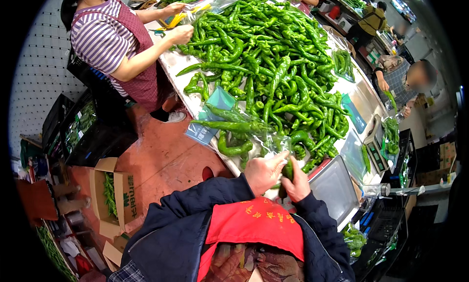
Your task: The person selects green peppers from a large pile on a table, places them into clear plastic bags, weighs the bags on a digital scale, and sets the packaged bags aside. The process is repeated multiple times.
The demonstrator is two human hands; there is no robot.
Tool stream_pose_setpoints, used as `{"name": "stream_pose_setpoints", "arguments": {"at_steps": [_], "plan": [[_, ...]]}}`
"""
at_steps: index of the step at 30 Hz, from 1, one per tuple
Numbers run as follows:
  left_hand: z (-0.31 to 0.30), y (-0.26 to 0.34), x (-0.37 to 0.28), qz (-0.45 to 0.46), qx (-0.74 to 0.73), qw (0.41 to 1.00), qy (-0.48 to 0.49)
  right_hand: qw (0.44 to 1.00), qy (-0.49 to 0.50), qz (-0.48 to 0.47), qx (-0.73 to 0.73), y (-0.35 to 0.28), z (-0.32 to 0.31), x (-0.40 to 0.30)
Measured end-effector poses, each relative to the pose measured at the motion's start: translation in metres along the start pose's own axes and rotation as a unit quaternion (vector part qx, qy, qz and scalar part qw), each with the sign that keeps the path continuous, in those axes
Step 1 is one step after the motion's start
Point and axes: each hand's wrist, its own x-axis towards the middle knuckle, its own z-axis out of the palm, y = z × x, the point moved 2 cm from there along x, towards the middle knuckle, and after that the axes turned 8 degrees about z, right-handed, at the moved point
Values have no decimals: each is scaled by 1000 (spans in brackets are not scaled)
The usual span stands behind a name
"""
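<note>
My left hand [261, 174] pinches the mouth of a clear plastic bag [273, 139] printed in blue. Long green peppers [231, 126] show inside the bag, which lies over the near edge of the table. Close beside it, my right hand [297, 182] grips a green pepper [288, 169] at the bag's mouth; its lower end is partly hidden by my fingers. Just beyond both hands rises a large heap of wrinkled long green peppers [271, 69] on a white table [186, 89].
A person in a striped shirt [100, 40] handles a bag at left. To the right are a metal tray [331, 185], a scale [375, 142] and a co-worker in a checked apron [394, 78]. A cardboard box [122, 196] and black crates [99, 142] stand on the floor.
</note>
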Motion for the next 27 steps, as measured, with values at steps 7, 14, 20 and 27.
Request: {"name": "stream_pose_setpoints", "arguments": {"at_steps": [7,14,20,27], "plan": [[5,-5,-7,-23,-56,998,0,976,-63,-173,-114,2,4,-26],[17,-3,-26,63,76,992,-78,988,-133,-83,12,31,20,-4],[18,-1,-28,68,60,990,-111,968,-175,-72,167,28,36,22],[20,-1,-22,111,19,993,-44,796,-362,133,466,-17,44,70]]}}
